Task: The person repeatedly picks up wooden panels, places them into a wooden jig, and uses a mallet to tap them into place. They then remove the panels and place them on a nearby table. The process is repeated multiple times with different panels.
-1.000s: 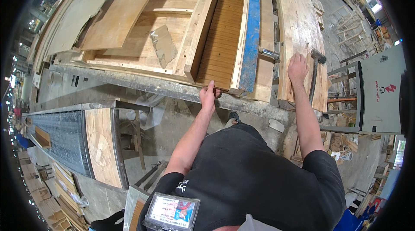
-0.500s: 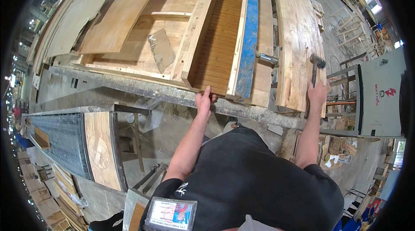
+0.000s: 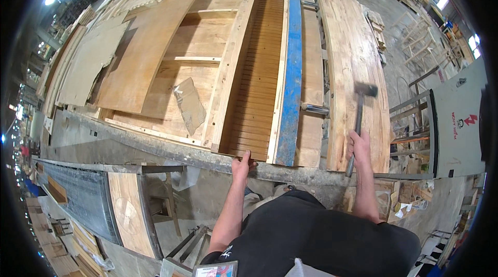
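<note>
In my right hand [image 3: 359, 148] is a mallet [image 3: 359, 113] with a dark, blurred head, raised over the pale wooden slab [image 3: 350, 54] at the right. My fingers wrap round its handle near the lower end. My left hand [image 3: 242, 167] grips the near end of a brown grooved wooden panel [image 3: 254, 80], thumb on top and the other fingers curled below, partly hidden. That panel lies between a pale wooden rail [image 3: 228, 80] and a thin strip beside a blue-painted beam [image 3: 290, 80]. A metal clamp cylinder [image 3: 315, 109] sits between the beam and the slab.
A framed wooden panel [image 3: 194, 59] with a torn board scrap [image 3: 190, 106] inside lies at left, partly under a tan sheet [image 3: 148, 49]. The bench's grey metal edge [image 3: 155, 144] runs across the front. A grey cabinet [image 3: 459, 116] stands at right, and a dark-topped table [image 3: 80, 194] lower left.
The mallet has swung left, away from the slab's right edge, with my right hand. My left hand stays at the panel's near end. The whole view has tilted up, showing more of the bench's far side.
</note>
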